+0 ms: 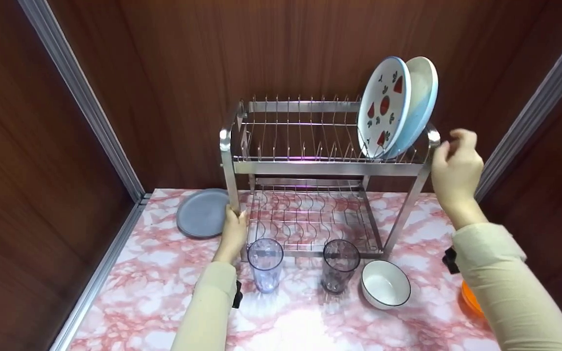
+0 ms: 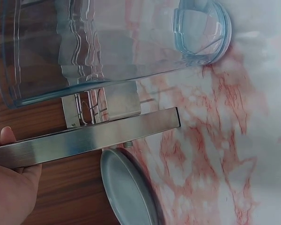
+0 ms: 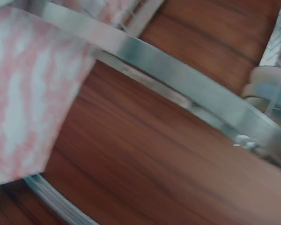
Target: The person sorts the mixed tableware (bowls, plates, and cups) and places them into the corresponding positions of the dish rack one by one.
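Observation:
A two-tier metal dish rack (image 1: 330,168) stands on the table. My left hand (image 1: 233,231) grips its left front leg, and the left wrist view shows the fingers (image 2: 8,136) around the flat metal bar (image 2: 84,144). Beside the top right corner is my right hand (image 1: 459,173), its fingers loosely bent and nothing visible in them; the blurred right wrist view shows the rack's leg (image 3: 178,79) but not the hand. A patterned white plate (image 1: 383,105) and a pale blue plate (image 1: 420,107) stand tilted at the right end of the upper tier.
A grey plate (image 1: 203,214) lies left of the rack. In front stand a clear bluish glass (image 1: 266,265), a dark glass (image 1: 339,265) and a white bowl (image 1: 386,285). Something orange (image 1: 471,300) shows partly behind the right sleeve. Wooden panels (image 1: 300,48) enclose the table.

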Motion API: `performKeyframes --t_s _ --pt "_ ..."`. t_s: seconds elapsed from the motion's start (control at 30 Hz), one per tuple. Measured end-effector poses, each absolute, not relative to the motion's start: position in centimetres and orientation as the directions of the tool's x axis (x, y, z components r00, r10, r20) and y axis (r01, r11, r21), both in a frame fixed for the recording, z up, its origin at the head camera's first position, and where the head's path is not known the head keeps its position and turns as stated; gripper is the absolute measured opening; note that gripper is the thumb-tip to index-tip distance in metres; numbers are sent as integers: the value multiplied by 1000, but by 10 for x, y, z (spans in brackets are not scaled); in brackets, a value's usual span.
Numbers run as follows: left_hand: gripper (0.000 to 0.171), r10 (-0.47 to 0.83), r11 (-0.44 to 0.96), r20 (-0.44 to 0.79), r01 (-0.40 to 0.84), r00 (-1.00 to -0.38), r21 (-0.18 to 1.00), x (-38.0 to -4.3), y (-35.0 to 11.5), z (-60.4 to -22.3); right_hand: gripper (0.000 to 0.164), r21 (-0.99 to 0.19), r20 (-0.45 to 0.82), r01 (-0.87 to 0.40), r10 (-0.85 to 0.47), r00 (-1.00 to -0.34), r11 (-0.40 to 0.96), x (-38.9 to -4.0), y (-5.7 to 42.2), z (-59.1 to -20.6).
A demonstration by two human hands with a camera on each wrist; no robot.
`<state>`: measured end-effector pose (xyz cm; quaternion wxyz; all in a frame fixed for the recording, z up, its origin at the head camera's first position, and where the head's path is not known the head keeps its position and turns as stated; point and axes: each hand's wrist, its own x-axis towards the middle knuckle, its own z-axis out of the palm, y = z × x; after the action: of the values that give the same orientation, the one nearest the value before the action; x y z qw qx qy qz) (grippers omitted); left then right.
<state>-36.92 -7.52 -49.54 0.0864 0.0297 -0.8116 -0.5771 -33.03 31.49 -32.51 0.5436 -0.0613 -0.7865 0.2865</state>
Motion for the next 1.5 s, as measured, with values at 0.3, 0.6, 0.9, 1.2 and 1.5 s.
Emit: performKeyframes --t_s 0.3,0.6,0.9,1.2,1.5 --pt "47 -149 335 95 40 -984 941 -368 -80 -493 31 -812 504 -64 641 -578 580 -337 313 -380" --pt "47 -145 331 85 33 -986 943 -365 -78 -493 34 -952 278 -88 714 -642 292 -336 297 -413" --pt "37 -152 329 125 69 -981 942 -366 -77 -491 52 -933 37 -251 625 -780 -258 -339 287 -432" --pt "31 -162 331 116 57 -980 942 -356 -82 -505 44 -915 196 -354 552 -811 -196 -326 288 -450" --pt "41 -288 129 3 -36 -958 991 -338 -107 -549 50 -928 211 -349 588 -781 -130 -326 295 -461"
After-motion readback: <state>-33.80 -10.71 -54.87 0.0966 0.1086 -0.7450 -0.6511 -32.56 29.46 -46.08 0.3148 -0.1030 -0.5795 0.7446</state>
